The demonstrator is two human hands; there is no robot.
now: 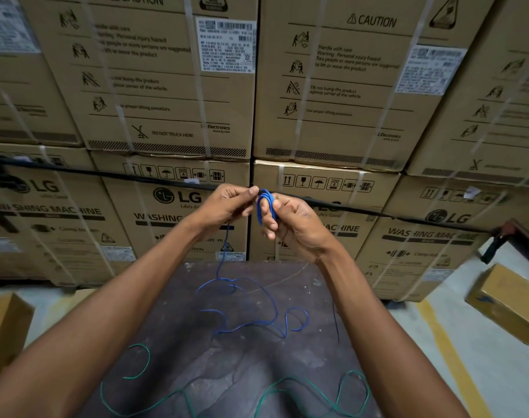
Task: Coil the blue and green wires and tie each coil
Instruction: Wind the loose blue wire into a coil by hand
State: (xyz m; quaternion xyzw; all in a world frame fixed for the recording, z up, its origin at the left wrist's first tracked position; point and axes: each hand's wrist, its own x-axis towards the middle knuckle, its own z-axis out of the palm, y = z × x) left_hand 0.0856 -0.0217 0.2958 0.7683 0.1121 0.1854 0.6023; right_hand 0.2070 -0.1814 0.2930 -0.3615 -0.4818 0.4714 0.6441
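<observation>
Coiling of the blue wire [265, 203] had begun at frame centre: a few small loops sat around the fingers of the right hand [290, 220], while the left hand [227, 205] pinched the feeding strand. Most of its thin, glossy, springy length lay kinked on the dark mottled tabletop [178, 336]. Next move judged: further wraps, tension kept. Green wire [290, 384] lay untouched, lower frame.

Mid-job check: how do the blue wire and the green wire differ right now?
The blue wire is in hand: the right hand holds a few small loops of it and the left hand pinches the strand, while the green wire lies untouched. Blue is partly coiled, its slack trailing down to the dark table; green has no coil, only loose curves at the near edge. Both are thin and untied.
</observation>
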